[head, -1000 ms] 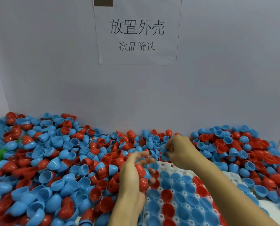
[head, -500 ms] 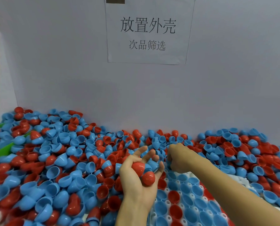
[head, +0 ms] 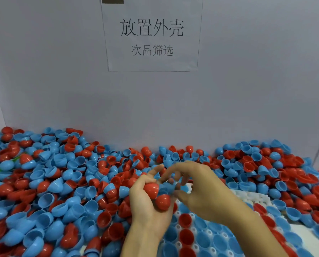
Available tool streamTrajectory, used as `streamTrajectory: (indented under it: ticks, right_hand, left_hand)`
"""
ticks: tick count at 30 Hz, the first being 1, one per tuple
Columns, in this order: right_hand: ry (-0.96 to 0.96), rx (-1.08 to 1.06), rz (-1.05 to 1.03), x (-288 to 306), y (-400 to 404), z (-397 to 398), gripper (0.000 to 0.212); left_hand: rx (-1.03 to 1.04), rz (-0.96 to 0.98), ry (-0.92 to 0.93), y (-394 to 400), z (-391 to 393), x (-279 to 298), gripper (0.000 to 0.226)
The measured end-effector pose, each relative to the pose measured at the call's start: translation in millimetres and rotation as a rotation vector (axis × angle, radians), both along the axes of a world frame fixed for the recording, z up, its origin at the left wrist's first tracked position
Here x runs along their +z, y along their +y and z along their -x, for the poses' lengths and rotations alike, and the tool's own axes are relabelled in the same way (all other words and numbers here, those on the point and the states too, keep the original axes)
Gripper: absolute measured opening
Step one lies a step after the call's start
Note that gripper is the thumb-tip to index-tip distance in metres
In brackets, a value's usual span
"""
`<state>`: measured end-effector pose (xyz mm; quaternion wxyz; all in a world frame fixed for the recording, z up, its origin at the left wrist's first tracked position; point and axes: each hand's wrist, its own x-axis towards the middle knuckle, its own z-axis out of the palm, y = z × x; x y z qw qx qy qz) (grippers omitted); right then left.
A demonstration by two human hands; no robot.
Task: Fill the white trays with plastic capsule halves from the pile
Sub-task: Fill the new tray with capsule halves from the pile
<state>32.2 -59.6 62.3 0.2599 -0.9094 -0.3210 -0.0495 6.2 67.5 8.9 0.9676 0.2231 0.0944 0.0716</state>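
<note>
capsule halves [head: 65, 184], red and blue, lie heaped across the whole surface up to a grey back wall [head: 62, 89] bearing a printed paper sign [head: 151, 38]. white tray [head: 207, 236], near right, holds seated halves, its far edge hemmed in by the pile. left hand [head: 147, 206] cups several halves, fingers curled round them. right hand [head: 197, 188] reaches over, fingers loosely spread, touching those halves.

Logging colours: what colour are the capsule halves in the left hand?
Red capsule halves, in the left hand; head view.
</note>
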Motion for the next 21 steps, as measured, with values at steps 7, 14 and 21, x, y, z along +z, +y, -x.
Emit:
streamTrajectory:
  ticks: [7, 14, 21]
  right_hand:
    - [-0.054, -0.016, -0.11, -18.8, -3.2, -0.4, 0.031]
    - [-0.077, -0.097, -0.298, -19.3, -13.7, -8.9, 0.033]
    - [-0.102, -0.135, -0.336, -11.6, -21.9, -6.8, 0.028]
  left_hand:
    - [-0.185, -0.049, -0.095, -6.4, 3.1, 5.3, 0.04]
    - [-0.286, -0.108, -0.155, -6.9, 0.8, 1.0, 0.066]
    - [-0.27, -0.419, -0.055, -17.7, -3.3, 1.6, 0.044]
